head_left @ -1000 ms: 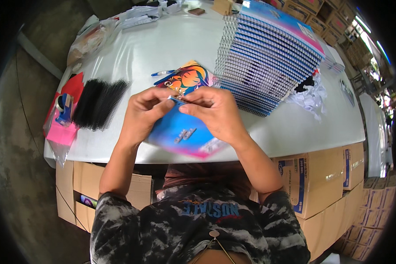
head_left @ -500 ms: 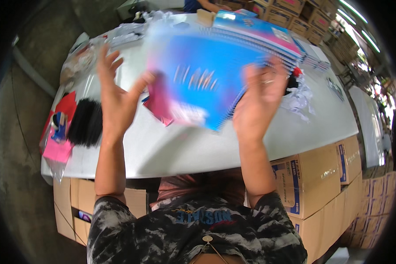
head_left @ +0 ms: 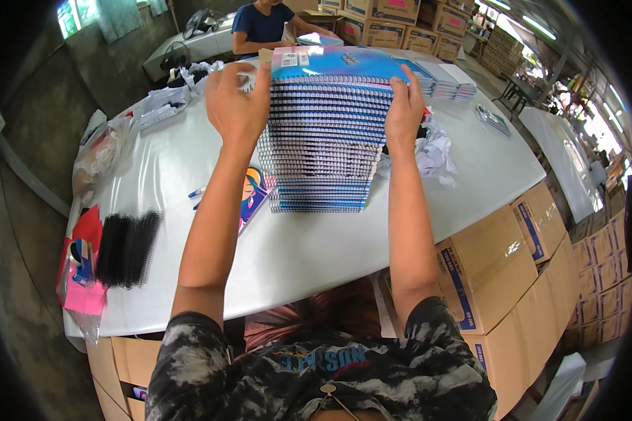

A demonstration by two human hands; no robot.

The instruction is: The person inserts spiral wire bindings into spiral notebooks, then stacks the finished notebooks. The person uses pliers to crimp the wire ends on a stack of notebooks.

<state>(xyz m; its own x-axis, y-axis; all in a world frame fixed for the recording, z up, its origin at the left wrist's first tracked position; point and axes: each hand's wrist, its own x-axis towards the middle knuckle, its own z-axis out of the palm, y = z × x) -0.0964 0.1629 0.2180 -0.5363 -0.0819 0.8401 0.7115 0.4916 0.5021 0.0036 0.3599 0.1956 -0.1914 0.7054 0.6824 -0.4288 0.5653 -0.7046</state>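
A tall stack of spiral notebooks (head_left: 323, 144) stands on the table, its wire-bound edges toward me. The top spiral notebook (head_left: 358, 62) has a glossy blue and pink cover. My left hand (head_left: 240, 102) is closed at its left edge, fingers curled. My right hand (head_left: 406, 105) grips its right edge, thumb by the cover and the other fingers partly hidden. Beside the stack's lower left lies a colourful notebook or booklet (head_left: 254, 193), partly behind my left forearm. A blue pen (head_left: 198, 191) is next to it.
Black binding coils (head_left: 128, 249), a tape dispenser (head_left: 83, 263) and red and pink sheets lie at the table's left. Crumpled plastic (head_left: 435, 151) and more notebooks (head_left: 446, 77) are on the right. Cardboard boxes (head_left: 491, 259) stand below the right edge. Another person (head_left: 263, 24) is across the table.
The notebook my right hand held in the air now lies on top of the stack. My left hand, open and apart before, has come to its left edge.
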